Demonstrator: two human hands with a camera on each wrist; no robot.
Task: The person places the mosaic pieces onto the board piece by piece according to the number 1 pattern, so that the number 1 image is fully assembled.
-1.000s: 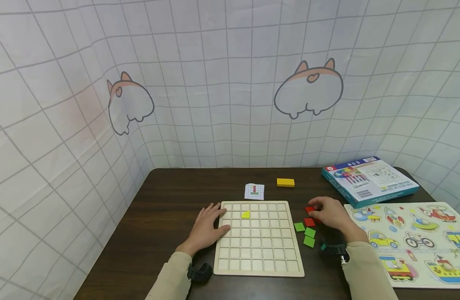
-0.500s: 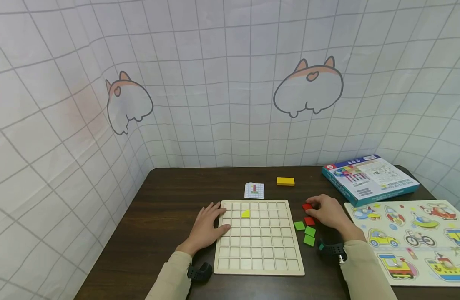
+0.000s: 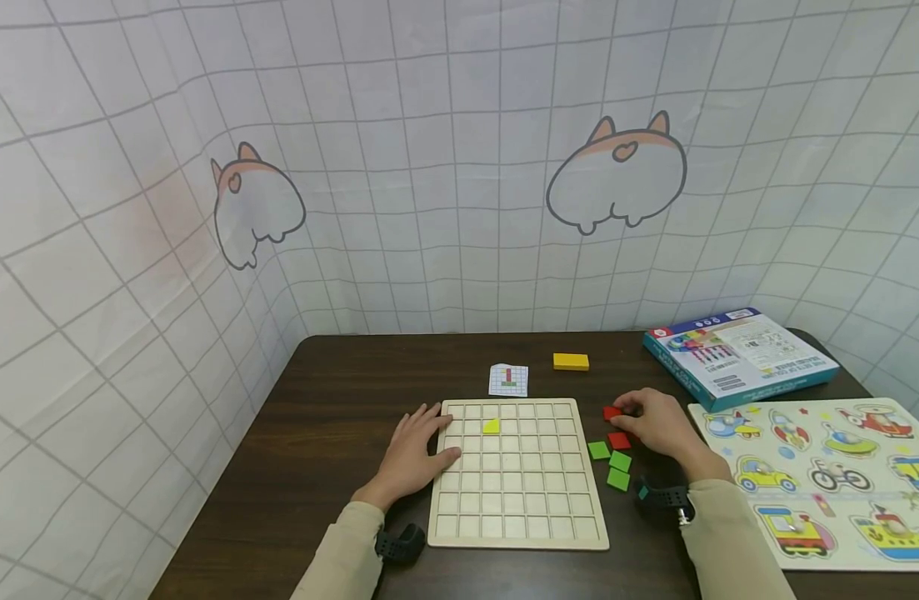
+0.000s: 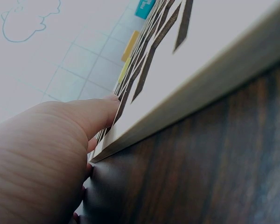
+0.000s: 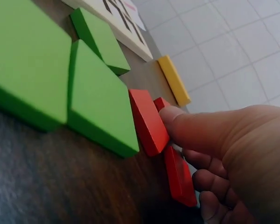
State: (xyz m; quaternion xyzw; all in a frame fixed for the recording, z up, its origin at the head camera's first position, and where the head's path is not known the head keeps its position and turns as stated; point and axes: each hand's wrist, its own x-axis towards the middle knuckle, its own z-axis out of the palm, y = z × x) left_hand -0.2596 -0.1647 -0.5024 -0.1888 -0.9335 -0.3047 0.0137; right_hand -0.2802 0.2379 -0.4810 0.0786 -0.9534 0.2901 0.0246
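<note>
My left hand [image 3: 407,458] lies at the left side of a pale wooden grid board [image 3: 522,533], fingers spread, with thumb and index fingertip on its edge. One yellow piece [image 3: 491,427], with a cut corner, sits in a cell near the top. Right of the board, my right hand [image 3: 657,425] pinches a red square tile [image 3: 612,412] at the table. Its thumb covers part of this tile [image 5: 160,102] in the right wrist view. A second red tile [image 3: 618,441] lies just below, and a third red tile [image 5: 179,179] lies under the curled fingers. Several green tiles [image 3: 619,480] lie nearby.
A small printed grid card [image 3: 508,381] with a coloured pattern lies behind the board. A yellow block [image 3: 571,362] is to its right. At the back right stands a flat teal box [image 3: 736,358], overlapping a picture puzzle board [image 3: 826,500].
Over the last second my right hand has slid slightly left and away with the red tile, then held nearly still. My left hand has stayed on the board's edge.
</note>
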